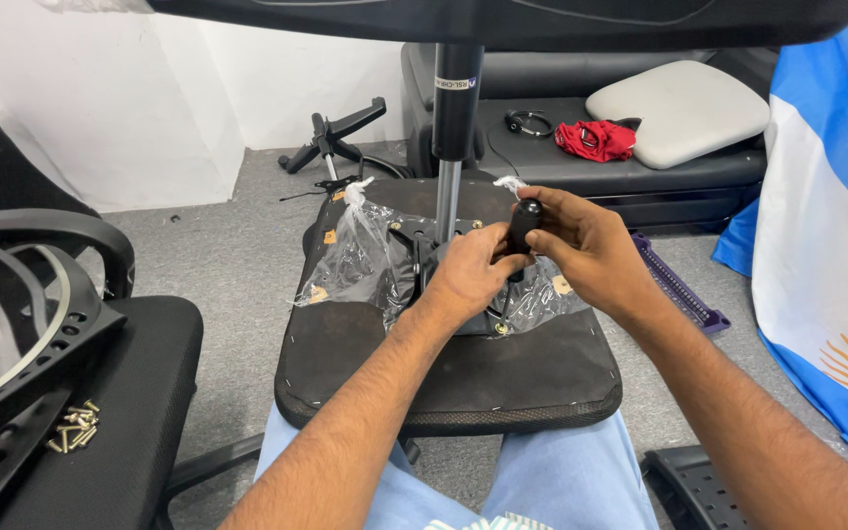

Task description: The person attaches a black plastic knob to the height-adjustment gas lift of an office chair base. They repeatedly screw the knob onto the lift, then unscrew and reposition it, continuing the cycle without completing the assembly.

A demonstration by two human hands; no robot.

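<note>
The person is sitting with an upturned black chair seat (463, 368) lying across their lap, its underside facing up. The right hand (589, 250) is closing around the black handle of a screwdriver (522, 228), gripping it from the top, with the thin shaft running down toward a screw point near the middle of the seat's underside. The left hand (470, 273) is curling its fingers around the lower part of the same handle, just beside the right hand, so both hands are gripping the tool together. Crumpled clear plastic wrap (355, 257) is lying over the metal mechanism plate (422, 232) on the seat, spreading out to either side of the hands. A gas lift column (453, 128), black above and silver below, is standing up from that plate just behind the hands.

To the left, a black cushion (120, 412) is carrying a small pile of brass-coloured screws (75, 426) beside a curved black plastic frame (22, 324). On the grey carpet (218, 245) behind, a black armrest part (336, 132) is lying. A dark sofa (561, 162) at the back is holding headphones (528, 123), a red cloth (596, 139) and a pale grey cushion (679, 108). A blue and white flag (826, 245) is hanging at the right.
</note>
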